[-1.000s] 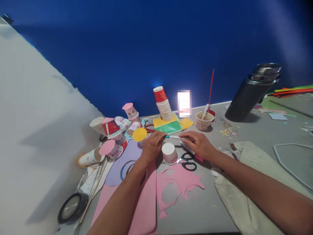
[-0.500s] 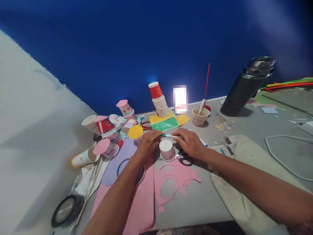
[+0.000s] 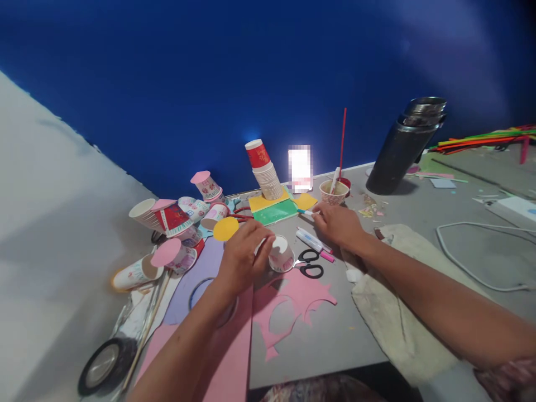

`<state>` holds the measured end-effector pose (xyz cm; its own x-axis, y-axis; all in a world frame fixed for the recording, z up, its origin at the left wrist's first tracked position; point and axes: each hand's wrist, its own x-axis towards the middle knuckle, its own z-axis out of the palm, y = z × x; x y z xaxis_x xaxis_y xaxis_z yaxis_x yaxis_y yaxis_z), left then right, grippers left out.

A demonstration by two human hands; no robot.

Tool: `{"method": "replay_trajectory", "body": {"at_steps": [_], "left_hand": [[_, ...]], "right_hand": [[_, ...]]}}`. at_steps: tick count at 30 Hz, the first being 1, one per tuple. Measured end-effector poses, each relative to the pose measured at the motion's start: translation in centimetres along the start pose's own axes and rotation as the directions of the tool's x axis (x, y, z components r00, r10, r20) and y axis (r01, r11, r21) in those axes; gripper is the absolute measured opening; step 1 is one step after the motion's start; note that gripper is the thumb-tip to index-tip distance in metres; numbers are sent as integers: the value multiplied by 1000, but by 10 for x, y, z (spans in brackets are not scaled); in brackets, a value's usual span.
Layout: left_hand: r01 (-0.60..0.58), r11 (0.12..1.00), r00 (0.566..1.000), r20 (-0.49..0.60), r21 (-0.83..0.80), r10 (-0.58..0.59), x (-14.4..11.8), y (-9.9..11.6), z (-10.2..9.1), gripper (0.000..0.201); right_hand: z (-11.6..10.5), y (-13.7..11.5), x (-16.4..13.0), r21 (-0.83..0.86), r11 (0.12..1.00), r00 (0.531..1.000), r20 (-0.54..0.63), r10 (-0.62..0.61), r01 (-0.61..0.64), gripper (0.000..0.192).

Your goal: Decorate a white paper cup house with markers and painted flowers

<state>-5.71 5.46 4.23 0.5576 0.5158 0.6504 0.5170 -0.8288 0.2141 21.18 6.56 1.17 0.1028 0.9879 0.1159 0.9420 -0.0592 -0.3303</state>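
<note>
My left hand (image 3: 247,254) is beside the left side of an upside-down white paper cup (image 3: 281,254). Its fingers are bent with a gap to the thumb, and the tips come up to the cup's edge; whether they touch it I cannot tell. Farther right, my right hand (image 3: 337,223) grips a marker (image 3: 307,212) with a teal end pointing left. Below that hand lie more markers (image 3: 310,239), white and pink. Black-handled scissors (image 3: 312,271) rest right of the cup, and a cut pink paper sheet (image 3: 301,290) lies in front.
Decorated paper cups (image 3: 173,218) crowd the left, near a tape roll (image 3: 100,365). A cup stack (image 3: 266,173) stands on green and yellow paper at the back. A paper cup (image 3: 333,192) holding sticks, a black flask (image 3: 404,148), a cloth (image 3: 397,312) and a cable (image 3: 452,268) are rightward.
My hands have moved apart. The left came off the marker and down to the cup's side; the right kept the marker, moving away from the cup. The whole view shifted slightly.
</note>
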Motion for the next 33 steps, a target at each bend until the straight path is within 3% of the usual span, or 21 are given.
{"method": "replay_trajectory", "body": {"at_steps": [4, 7, 11, 15, 20, 33], "left_hand": [[-107, 984, 987, 136, 145, 87, -27, 13, -3, 24], [-93, 979, 975, 217, 182, 52, -38, 13, 3, 46], [-60, 971, 975, 224, 231, 7, -39, 7, 22, 76], [13, 974, 993, 110, 227, -39, -45, -5, 36, 72], [136, 982, 979, 133, 129, -152, -54, -13, 36, 76], [208, 975, 970, 109, 84, -216, -26, -25, 61, 75]], "right_hand": [[2, -5, -6, -90, 996, 999, 45, -20, 24, 30], [4, -5, -8, -112, 991, 995, 81, -57, 66, 28], [2, -5, -8, -112, 989, 993, 86, -85, 94, 31], [-2, -4, -5, -96, 994, 998, 36, -55, 58, 32], [1, -4, -5, -58, 996, 998, 10, -66, 67, 26], [23, 5, -2, 114, 962, 966, -98, -238, 249, 26]]}}
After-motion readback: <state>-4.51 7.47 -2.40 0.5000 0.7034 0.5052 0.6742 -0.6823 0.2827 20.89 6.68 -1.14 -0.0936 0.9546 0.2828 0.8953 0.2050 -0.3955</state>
